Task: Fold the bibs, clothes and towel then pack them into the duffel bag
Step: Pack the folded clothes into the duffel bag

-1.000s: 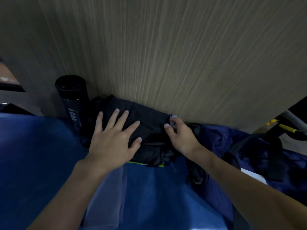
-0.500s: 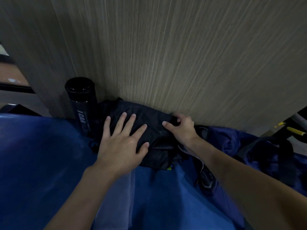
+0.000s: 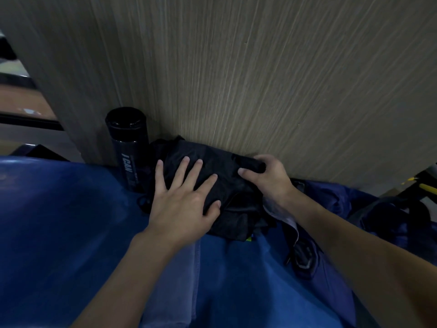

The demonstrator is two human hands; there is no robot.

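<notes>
Black garment (image 3: 217,162) bunched into a thick folded bundle at the far middle of the blue surface (image 3: 59,221), pushed up against the wood-grain panel (image 3: 260,79). Held down by the left hand (image 3: 182,204), laid flat on the bundle's left half, fingers straight and spread apart. Gripped at the far right corner by the right hand (image 3: 267,178), fingers curled over the fold, thumb pinching from the near side. Just left of the bundle, a tall black bottle (image 3: 127,147) standing upright, pale lettering down its side. Under the left wrist, a grey cloth (image 3: 179,280) lying flat and running toward the near edge. Beneath the right wrist, a pale strip of fabric (image 3: 281,216). On the right, the navy duffel bag (image 3: 390,216) slumped with dark straps, its opening too dim to make out. At the bundle's near edge, a yellow-green scrap (image 3: 249,238) peeking out.
</notes>
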